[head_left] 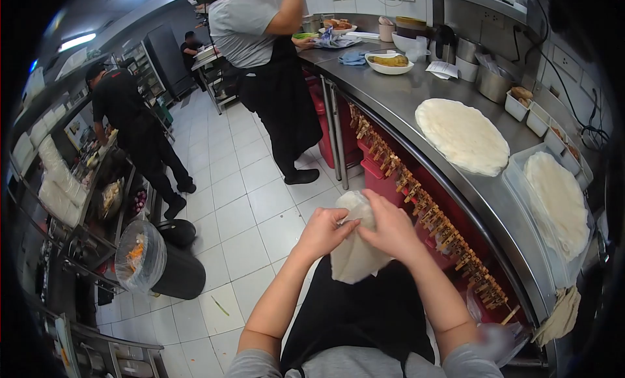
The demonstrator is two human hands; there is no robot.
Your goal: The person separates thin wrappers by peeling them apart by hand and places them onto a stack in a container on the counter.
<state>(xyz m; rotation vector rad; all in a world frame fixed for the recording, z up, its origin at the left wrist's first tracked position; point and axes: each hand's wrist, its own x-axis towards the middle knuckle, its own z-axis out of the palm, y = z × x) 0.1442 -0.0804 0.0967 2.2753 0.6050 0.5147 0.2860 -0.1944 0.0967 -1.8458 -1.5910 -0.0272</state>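
In front of my black apron hangs a thin, pale white wrapper sheet (pixel 357 255), held up off the counter and partly folded over. My left hand (pixel 327 233) pinches it near its upper middle, fingers closed. My right hand (pixel 389 227) grips the upper right side, thumb close to the left one. To the right, on the steel counter (pixel 390 95), lies a flat, round pile of similar white sheets (pixel 462 136). Another white pile (pixel 556 202) rests in a clear plastic tub (pixel 519 176) nearer me.
Wooden clothespins (pixel 423 205) line the counter's underside. A white bowl (pixel 389 69) of yellowish food and small tubs (pixel 538 121) stand on the counter. One co-worker (pixel 260 65) stands ahead, another (pixel 127 117) at left shelving. A lined bin (pixel 179 274) stands left; a tan cloth (pixel 558 318) hangs right.
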